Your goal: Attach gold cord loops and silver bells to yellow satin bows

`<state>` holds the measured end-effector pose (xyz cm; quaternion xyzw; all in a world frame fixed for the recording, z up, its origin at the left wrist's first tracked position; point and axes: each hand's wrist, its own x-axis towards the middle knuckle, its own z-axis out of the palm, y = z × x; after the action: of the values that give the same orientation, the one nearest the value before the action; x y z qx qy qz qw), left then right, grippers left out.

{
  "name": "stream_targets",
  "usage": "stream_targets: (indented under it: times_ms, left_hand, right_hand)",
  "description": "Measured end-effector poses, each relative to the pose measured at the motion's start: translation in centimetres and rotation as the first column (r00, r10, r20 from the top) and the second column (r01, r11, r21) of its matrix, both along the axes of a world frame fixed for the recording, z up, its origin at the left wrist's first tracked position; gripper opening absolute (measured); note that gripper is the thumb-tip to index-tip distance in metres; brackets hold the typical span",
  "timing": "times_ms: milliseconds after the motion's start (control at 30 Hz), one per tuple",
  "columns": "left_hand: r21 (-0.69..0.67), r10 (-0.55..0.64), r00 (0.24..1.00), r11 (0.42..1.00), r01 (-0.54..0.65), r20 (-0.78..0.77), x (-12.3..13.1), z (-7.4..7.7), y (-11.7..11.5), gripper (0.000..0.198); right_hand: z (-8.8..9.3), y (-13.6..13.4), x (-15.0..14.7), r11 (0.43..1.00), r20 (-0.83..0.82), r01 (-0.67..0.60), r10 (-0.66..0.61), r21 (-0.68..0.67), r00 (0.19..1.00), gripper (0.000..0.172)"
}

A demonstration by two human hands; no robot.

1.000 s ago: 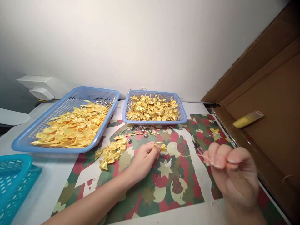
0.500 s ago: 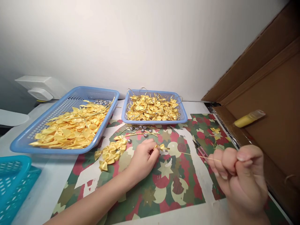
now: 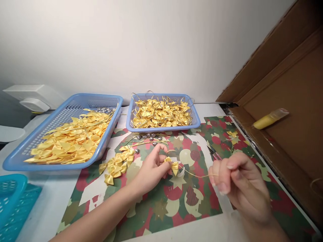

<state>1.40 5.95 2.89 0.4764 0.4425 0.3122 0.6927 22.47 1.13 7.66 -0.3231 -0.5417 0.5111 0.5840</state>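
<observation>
We could not see where the gold cord (image 3: 194, 174) ended inside our right hand (image 3: 239, 188), whose grip hid it. Our left hand (image 3: 151, 168) covered part of the yellow bow (image 3: 174, 166). The teal basket (image 3: 12, 198) ran off the left edge, the cardboard box (image 3: 290, 101) off the right, and the silver beads (image 3: 148, 137) were too small to make out

The left hand (image 3: 153, 166) pinches a small yellow satin bow (image 3: 174, 166) above the patterned paper (red and green) near the bench's middle; the right hand (image 3: 237, 183) holds its thin gold cord (image 3: 195, 175).
</observation>
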Motion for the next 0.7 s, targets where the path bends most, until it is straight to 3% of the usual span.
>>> stream_targets:
  times_ms: [67,167,300,500,700]
  left_hand:
    - [-0.031,-0.078,0.996,0.996,0.079,0.036,0.0,0.1,0.1,0.025]
    - [-0.067,-0.094,0.994,0.993,0.097,0.049,0.0,0.4,0.2,0.020]
    - [-0.074,-0.054,0.998,0.996,0.055,0.023,0.1,0.7,0.3,0.016]
    - [-0.055,-0.032,0.999,0.998,0.032,0.014,0.1,0.8,-0.1,0.015]
    - [-0.047,-0.028,0.999,0.998,0.030,0.036,0.3,0.6,-0.3,0.019]
  right_hand:
    - [-0.2,0.2,0.1,0.999,-0.008,0.048,-0.048,-0.016,0.999,0.009]
    - [-0.8,0.3,0.0,0.992,0.016,0.121,-0.120,-0.035,0.993,0.013]
    - [-1.8,-0.1,-1.0,0.995,0.211,0.084,-0.070,-0.057,0.975,0.008]
    - [-3.2,-0.1,-3.3,0.980,0.592,0.084,0.039,-0.179,0.805,0.016]
    - [-3.9,0.0,-3.9,0.986,0.668,0.100,0.016,-0.135,0.744,0.016]
